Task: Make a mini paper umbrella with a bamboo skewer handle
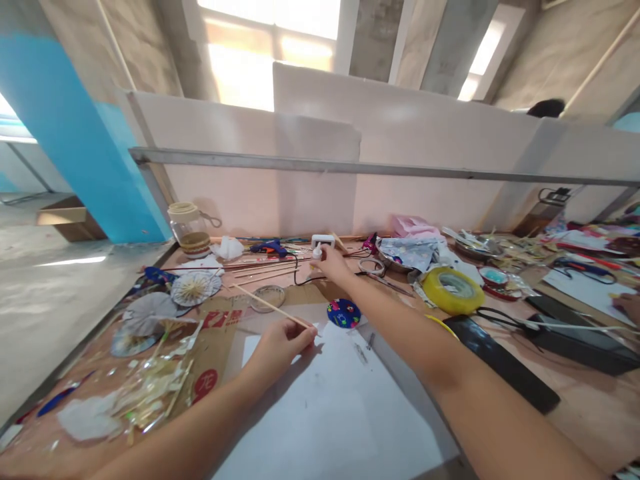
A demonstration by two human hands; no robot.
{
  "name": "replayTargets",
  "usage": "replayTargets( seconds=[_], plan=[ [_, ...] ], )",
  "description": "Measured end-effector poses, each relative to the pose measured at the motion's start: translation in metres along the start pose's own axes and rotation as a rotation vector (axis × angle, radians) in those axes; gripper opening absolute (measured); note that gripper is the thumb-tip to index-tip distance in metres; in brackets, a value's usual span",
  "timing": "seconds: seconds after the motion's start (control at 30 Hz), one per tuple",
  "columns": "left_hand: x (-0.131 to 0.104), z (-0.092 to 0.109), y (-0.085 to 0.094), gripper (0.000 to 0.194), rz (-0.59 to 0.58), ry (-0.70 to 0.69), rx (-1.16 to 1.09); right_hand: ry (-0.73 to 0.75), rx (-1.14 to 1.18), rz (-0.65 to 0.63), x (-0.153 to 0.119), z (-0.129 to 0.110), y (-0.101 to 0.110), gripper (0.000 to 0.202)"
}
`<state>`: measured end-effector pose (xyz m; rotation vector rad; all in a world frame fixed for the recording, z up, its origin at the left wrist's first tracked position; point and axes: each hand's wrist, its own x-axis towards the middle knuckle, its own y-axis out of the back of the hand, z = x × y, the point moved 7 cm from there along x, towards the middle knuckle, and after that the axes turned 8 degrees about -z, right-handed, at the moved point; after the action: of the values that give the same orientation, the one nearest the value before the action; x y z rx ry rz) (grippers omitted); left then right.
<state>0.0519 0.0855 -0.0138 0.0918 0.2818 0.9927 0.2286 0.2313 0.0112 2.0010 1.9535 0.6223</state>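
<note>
My left hand (281,347) pinches a thin wooden stick (263,304) near its right end, over a white sheet of paper (325,407). The stick slants up to the left, clear of the fingers. Stretched toward the back of the table, my right hand (332,264) has its fingers closed on a small white bottle (317,252) with a narrow nozzle. A round blue piece with a colourful pattern (343,313) lies below the right forearm, at the paper's far edge. A clear ring-shaped roll (269,298) rests behind the stick.
On the left are pleated paper fans (196,287), plastic scraps (155,387) and a clear jar (189,230). A blue glue gun (270,249) lies at the back. To the right are a yellow tape roll (453,291) and a black case (500,360). Another person's hand (627,307) shows at the right edge.
</note>
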Motion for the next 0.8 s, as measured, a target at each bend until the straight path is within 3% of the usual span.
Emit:
replayTargets(
  seconds=[0.1, 0.2, 0.3, 0.43, 0.5, 0.63, 0.73, 0.8],
  plan=[
    [0.000, 0.002, 0.000, 0.041, 0.002, -0.006, -0.005, -0.004, -0.051, -0.027, 0.004, -0.003, -0.016, 0.030],
    [0.000, 0.001, 0.000, 0.042, -0.001, -0.007, -0.011, 0.004, -0.070, -0.015, -0.009, -0.010, -0.011, 0.041],
    [0.000, 0.000, 0.001, 0.042, -0.003, -0.004, -0.009, 0.044, -0.072, 0.015, -0.050, -0.027, 0.022, 0.056],
    [-0.001, 0.002, 0.002, 0.041, 0.003, 0.004, 0.016, 0.100, -0.206, -0.032, -0.155, -0.040, 0.089, 0.044],
    [-0.001, 0.003, 0.003, 0.041, 0.006, 0.006, 0.027, 0.004, -0.427, -0.080, -0.212, -0.014, 0.125, 0.045],
    [-0.001, 0.001, 0.003, 0.040, 0.016, 0.020, 0.045, -0.202, -0.877, 0.094, -0.303, 0.073, 0.201, 0.057],
    [0.000, 0.001, 0.003, 0.040, 0.016, 0.032, 0.053, -0.280, -0.958, 0.120, -0.333, 0.130, 0.226, 0.073],
    [0.000, 0.000, 0.003, 0.040, 0.015, 0.036, 0.057, -0.315, -0.986, 0.123, -0.338, 0.149, 0.232, 0.076]
  ],
)
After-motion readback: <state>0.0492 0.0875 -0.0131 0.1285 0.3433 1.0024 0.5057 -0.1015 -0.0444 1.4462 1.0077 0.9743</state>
